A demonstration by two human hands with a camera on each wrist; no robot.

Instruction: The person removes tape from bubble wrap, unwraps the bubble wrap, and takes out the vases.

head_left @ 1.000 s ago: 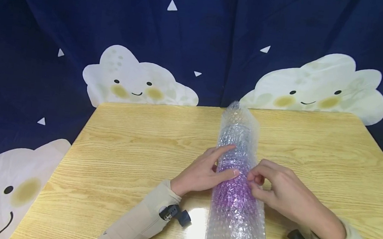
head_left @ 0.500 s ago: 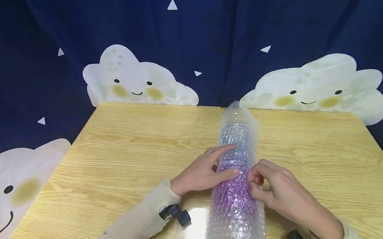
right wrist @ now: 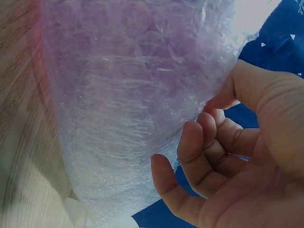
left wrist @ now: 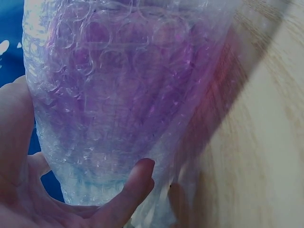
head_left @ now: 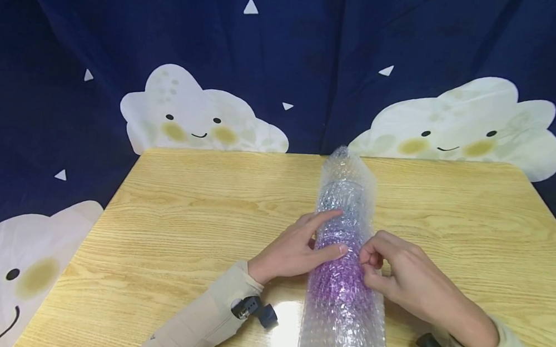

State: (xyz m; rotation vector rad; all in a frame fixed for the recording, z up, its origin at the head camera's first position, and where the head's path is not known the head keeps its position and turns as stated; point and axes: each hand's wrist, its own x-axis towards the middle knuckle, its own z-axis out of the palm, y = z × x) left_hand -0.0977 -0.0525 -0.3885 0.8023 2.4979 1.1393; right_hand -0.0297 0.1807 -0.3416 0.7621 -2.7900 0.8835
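A long bundle of clear bubble wrap lies on the table, pointing away from me, with something purple and pale blue showing through its layers. What is wrapped inside cannot be made out. My left hand rests on the bundle's left side, thumb and forefinger spread across its top; some of its fingers are hidden. On the opposite side, my right hand pinches the bubble wrap's edge between thumb and forefinger. In the right wrist view, its other fingers are curled near the wrap.
The wooden table extends to both sides of the bundle. Behind it hangs a dark blue curtain printed with smiling clouds and white triangles. A dark strap with a small device sits on the left wrist.
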